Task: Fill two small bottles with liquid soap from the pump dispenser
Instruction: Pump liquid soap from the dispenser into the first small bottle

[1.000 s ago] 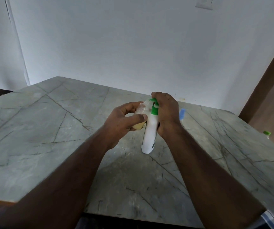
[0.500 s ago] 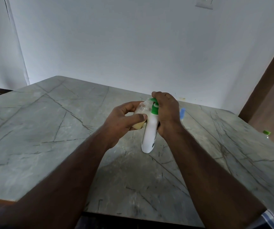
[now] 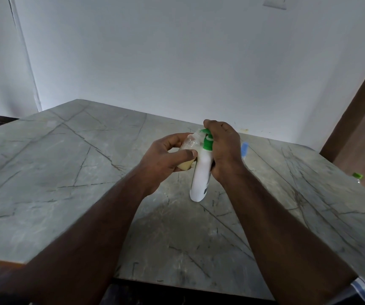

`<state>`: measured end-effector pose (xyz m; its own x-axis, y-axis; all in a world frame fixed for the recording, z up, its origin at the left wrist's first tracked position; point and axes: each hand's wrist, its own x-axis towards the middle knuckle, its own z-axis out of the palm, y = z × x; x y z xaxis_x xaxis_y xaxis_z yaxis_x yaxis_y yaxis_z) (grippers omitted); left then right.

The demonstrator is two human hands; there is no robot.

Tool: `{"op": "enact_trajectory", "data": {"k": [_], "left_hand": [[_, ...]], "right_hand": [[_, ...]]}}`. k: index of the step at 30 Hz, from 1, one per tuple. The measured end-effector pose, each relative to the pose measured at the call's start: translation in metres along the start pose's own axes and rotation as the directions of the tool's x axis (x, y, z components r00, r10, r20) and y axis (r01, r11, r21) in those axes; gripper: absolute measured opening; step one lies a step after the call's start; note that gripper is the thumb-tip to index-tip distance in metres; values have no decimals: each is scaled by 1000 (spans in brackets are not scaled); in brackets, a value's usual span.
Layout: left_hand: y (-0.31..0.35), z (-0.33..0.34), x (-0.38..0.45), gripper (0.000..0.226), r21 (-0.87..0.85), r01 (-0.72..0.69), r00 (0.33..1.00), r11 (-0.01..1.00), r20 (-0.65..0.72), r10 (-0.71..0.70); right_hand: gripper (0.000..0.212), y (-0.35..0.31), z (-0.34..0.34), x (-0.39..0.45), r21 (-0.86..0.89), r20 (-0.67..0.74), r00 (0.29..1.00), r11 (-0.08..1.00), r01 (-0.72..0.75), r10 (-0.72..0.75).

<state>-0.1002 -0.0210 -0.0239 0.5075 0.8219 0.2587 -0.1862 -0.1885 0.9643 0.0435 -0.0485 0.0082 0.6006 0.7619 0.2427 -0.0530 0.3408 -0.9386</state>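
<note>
A white pump dispenser (image 3: 200, 176) with a green pump head stands on the grey marble table (image 3: 67, 172). My right hand (image 3: 223, 148) wraps around its neck and covers the pump top. My left hand (image 3: 166, 159) grips a small clear bottle (image 3: 190, 143) tilted against the pump's nozzle; pale yellow soap shows in its lower part. Behind my right hand a second small bottle with a blue cap (image 3: 244, 149) is partly hidden.
A white wall rises just behind the table. A brown door frame (image 3: 357, 102) stands at the right. A green-capped bottle (image 3: 358, 176) peeks past the table's right edge. The table's near edge runs below my forearms.
</note>
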Motion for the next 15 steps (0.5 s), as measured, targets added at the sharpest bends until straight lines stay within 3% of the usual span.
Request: {"op": "enact_trajectory", "data": {"k": [5, 11, 15], "left_hand": [[2, 1, -1, 38, -16, 3, 1000, 1000, 8, -3], [0, 0, 0, 39, -16, -2, 1000, 1000, 10, 2], [1, 1, -1, 41, -10, -1, 1000, 1000, 8, 1]], "right_hand": [[22, -1, -1, 1, 14, 4, 998, 998, -57, 56], [12, 0, -3, 1, 21, 16, 1000, 1000, -22, 21], [17, 1, -2, 1, 14, 7, 999, 999, -39, 39]]}}
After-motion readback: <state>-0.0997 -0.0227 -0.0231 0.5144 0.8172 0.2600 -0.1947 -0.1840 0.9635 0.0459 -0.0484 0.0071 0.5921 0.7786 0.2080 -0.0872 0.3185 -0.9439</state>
